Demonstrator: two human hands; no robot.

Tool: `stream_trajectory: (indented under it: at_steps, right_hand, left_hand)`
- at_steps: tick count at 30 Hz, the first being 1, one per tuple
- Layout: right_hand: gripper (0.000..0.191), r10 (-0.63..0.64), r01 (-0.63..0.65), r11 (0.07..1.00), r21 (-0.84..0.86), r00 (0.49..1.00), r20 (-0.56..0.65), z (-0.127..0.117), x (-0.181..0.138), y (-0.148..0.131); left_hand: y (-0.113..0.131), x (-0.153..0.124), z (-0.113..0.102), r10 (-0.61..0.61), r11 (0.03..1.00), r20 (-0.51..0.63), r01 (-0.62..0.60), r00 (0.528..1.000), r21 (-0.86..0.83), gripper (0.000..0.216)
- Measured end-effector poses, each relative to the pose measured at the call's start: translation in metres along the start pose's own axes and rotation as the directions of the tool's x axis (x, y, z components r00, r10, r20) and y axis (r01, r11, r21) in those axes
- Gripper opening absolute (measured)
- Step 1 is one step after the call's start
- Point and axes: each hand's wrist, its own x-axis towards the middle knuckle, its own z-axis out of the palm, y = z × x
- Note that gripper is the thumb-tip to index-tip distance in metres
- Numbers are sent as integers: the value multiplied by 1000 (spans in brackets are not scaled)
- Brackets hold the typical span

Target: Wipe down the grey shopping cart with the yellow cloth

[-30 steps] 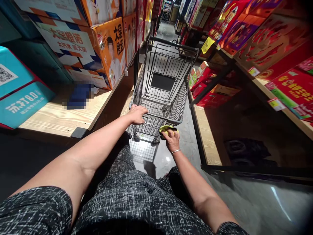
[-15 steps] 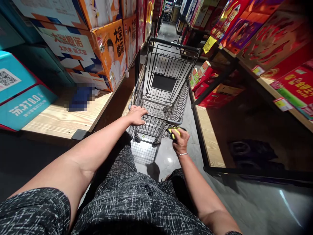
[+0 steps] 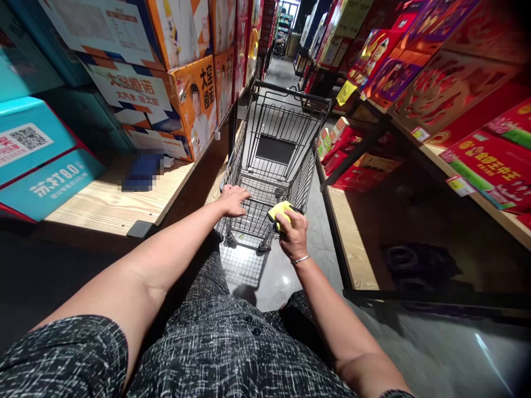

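Note:
A dark wire shopping cart stands in the aisle right in front of me, its basket holding nothing. My left hand is wrapped over the near left end of the cart's rim. My right hand presses a yellow cloth against the near right end of that rim, fingers closed on it. A thin bracelet circles my right wrist.
Low wooden shelves flank the aisle. Orange, white and teal cartons are stacked on the left, red gift boxes on the right. The shiny grey floor runs on ahead between more shelves. A dark bundle lies under the right shelf.
My right hand with the yellow cloth slid right along the cart's near rim, then back left and up. The left hand kept its grip. The view tipped upward slightly.

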Motion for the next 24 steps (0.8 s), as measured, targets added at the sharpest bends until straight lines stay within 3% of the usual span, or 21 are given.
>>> stream_trajectory:
  at_steps: [3,7,13,16,20,24]
  right_hand:
    - [58,5,-2,1000,-30,996,87,-16,20,16]
    - [60,57,-49,998,-47,981,184,-34,54,60]
    - [52,200,-196,980,-42,953,228,-29,98,113]
    - [47,107,-105,994,-26,928,357,-28,109,111]
    - [38,11,13,999,-37,822,569,-39,111,98]
    - [37,24,57,993,-104,765,643,-52,105,86]
  left_hand:
    - [0,-1,-1,30,999,15,-30,999,-35,66]
    - [2,1,0,43,997,19,-42,999,-65,64]
    - [-1,4,2,39,996,3,-38,999,-85,58]
    - [-4,4,2,22,996,-9,-23,1000,-90,56]
    - [-4,4,4,-5,993,-50,-1,999,-119,48]
    - [1,6,7,-23,988,-81,11,996,-152,43]
